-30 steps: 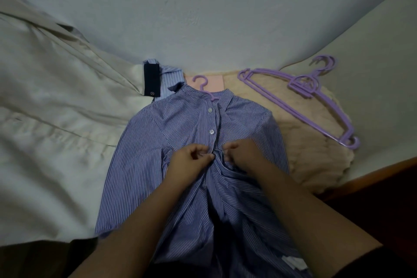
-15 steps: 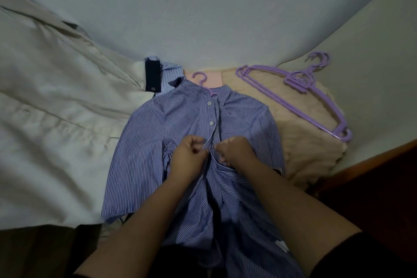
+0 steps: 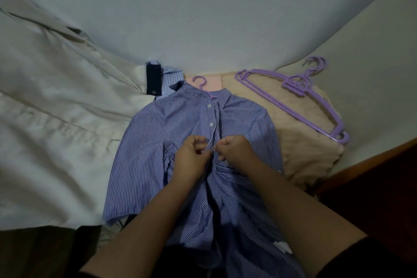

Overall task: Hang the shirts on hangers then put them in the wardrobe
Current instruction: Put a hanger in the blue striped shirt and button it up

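A dimly lit corner of a room: a plain pale blue-grey wall (image 3: 203,11) rises behind a bed (image 3: 372,70) spread with pale cream bedding, and a reddish-brown wooden bed frame (image 3: 370,160) edges the mattress at lower right, in shadow.

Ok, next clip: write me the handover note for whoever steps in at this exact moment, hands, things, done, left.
Left hand and right hand: both pinch the front placket of the blue striped shirt, at the third button down.
The shirt lies face up on the bed, with a purple hanger hook sticking out of its collar.
Spare purple hangers lie on the beige cushion to the right. A cream shirt lies to the left, with no hanger visible in it.
Done: hanger in the striped shirt, top two buttons look fastened.
Left: finish this button, carry the shirt to the wardrobe (out of view), then hang the cream shirt.
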The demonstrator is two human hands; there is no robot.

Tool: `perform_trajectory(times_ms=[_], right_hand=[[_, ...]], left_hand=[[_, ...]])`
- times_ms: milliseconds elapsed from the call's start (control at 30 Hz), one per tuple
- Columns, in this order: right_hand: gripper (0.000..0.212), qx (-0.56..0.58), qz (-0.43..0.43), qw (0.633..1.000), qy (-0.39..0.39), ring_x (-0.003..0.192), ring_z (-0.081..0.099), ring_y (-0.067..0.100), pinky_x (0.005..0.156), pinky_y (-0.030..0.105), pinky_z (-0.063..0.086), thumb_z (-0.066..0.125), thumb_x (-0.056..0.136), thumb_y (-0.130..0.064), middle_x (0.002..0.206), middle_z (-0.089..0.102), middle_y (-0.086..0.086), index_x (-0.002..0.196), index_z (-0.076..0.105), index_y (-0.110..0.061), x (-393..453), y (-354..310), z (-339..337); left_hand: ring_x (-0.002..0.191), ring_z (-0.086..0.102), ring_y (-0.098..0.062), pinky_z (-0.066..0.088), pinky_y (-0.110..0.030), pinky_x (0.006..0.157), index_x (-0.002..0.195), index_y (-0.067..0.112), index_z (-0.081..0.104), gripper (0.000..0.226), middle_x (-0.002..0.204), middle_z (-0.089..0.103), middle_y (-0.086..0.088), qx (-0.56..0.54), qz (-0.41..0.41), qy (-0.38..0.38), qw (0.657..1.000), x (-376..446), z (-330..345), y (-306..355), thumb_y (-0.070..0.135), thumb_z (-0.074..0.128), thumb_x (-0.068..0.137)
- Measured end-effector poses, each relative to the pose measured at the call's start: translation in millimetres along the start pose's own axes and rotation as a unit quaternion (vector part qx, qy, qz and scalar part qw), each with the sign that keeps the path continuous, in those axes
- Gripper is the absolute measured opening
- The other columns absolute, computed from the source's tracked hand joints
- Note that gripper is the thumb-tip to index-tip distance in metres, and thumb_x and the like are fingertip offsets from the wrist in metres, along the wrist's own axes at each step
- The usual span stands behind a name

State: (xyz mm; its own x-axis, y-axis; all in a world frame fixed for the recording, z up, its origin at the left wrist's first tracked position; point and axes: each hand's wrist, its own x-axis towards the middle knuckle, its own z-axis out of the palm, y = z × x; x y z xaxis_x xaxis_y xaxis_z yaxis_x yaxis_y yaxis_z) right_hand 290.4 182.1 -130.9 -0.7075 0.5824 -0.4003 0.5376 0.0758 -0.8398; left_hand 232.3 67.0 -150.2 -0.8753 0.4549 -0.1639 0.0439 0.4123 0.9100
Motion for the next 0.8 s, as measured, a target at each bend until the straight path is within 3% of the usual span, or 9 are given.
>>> perform_trajectory(times_ms=[233,400,600,800], right_hand=[[0.022,0.076,0.022,0.997,-0.021,0.049,0.054,0.019,0.043,0.021,0.036,0.057,0.086,-0.003,0.060,0.061,0.012,0.066,0.062,-0.010,7,1,0],[0.020,0.113,0.031,0.992,-0.036,0.040,0.052,0.007,0.038,0.017,0.036,0.054,0.089,-0.002,0.058,0.058,0.009,0.072,0.061,-0.008,4,2,-2],[0.022,0.137,0.023,0.990,-0.029,0.050,0.044,0.017,0.045,0.023,0.032,0.053,0.088,-0.001,0.055,0.056,0.007,0.070,0.061,-0.011,5,10,1],[0.010,0.128,-0.008,0.992,0.013,0.051,0.050,0.016,0.045,0.022,0.038,0.058,0.090,-0.007,0.053,0.061,0.002,0.083,0.065,-0.011,9,19,5]], left_hand=[[0.064,0.054,-0.003,0.039,-0.015,0.054,0.096,0.027,0.054,0.026,0.081,0.063,0.008,0.025,0.020,0.010,0.999,1,1,4,0.015,0.073,0.082],[0.065,0.056,-0.005,0.042,-0.017,0.056,0.099,0.025,0.056,0.027,0.080,0.065,0.006,0.017,0.018,-0.013,1.000,4,1,1,0.016,0.075,0.081],[0.069,0.057,-0.002,0.041,-0.008,0.055,0.100,0.026,0.055,0.029,0.080,0.063,0.008,0.028,0.021,-0.034,0.999,4,2,-1,0.012,0.072,0.082],[0.045,0.045,0.003,0.038,-0.012,0.046,0.099,0.024,0.057,0.014,0.067,0.063,0.003,-0.027,0.042,-0.025,0.998,4,5,-6,0.012,0.059,0.091]])
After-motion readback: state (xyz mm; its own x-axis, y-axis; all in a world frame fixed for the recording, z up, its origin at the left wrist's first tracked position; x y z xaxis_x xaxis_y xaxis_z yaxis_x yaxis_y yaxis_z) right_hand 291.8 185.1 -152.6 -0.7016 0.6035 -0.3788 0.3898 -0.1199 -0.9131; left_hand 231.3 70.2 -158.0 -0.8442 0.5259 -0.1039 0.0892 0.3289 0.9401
